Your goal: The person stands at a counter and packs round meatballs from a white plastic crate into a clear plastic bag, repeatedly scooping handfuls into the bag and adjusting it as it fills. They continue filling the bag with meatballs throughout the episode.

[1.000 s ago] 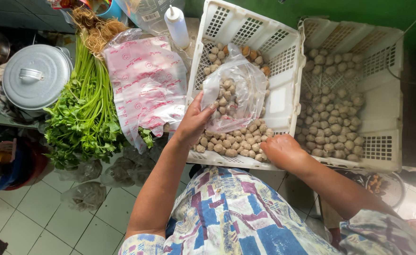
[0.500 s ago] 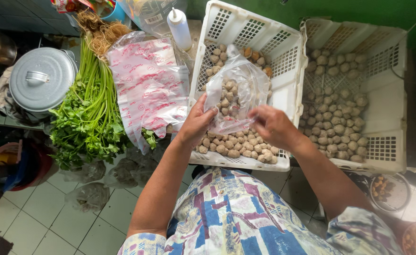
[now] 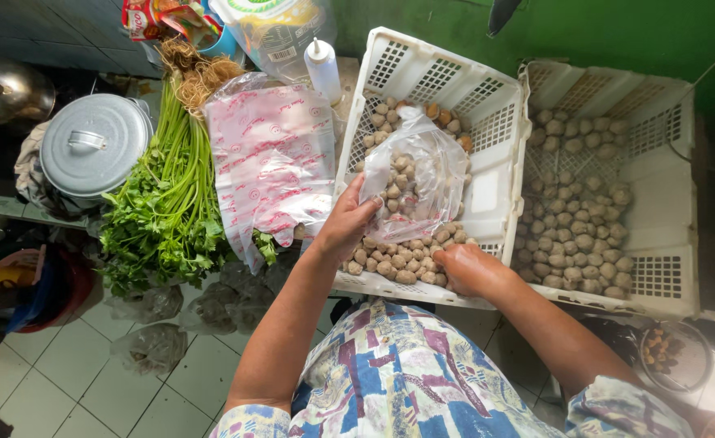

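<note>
My left hand (image 3: 347, 225) grips the clear bag (image 3: 416, 174) of meatballs over the white crate (image 3: 499, 174); my right hand (image 3: 468, 268) closes on loose ones below — second crate (image 3: 672, 174) right, greens (image 3: 167, 207) (printed bags (image 3: 272, 158) beside) left.

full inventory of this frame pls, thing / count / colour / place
clear plastic bag: 1, clear, part filled with meatballs, over the left crate
meatballs: many, beige-brown, in both crates and the bag
left crate: 1, white, centre
right crate: 1, white, beside it at right
squeeze bottle: 1, white, behind the left crate
stack of printed bags: 1, clear with pink print, left of the crates
leafy greens: 1 bunch, green, left of that stack
lidded pot: 1, silver, far left
small bowl: 1, dark, lower right
left hand: holds the bag's edge
right hand: closed among the meatballs in the left crate
</note>
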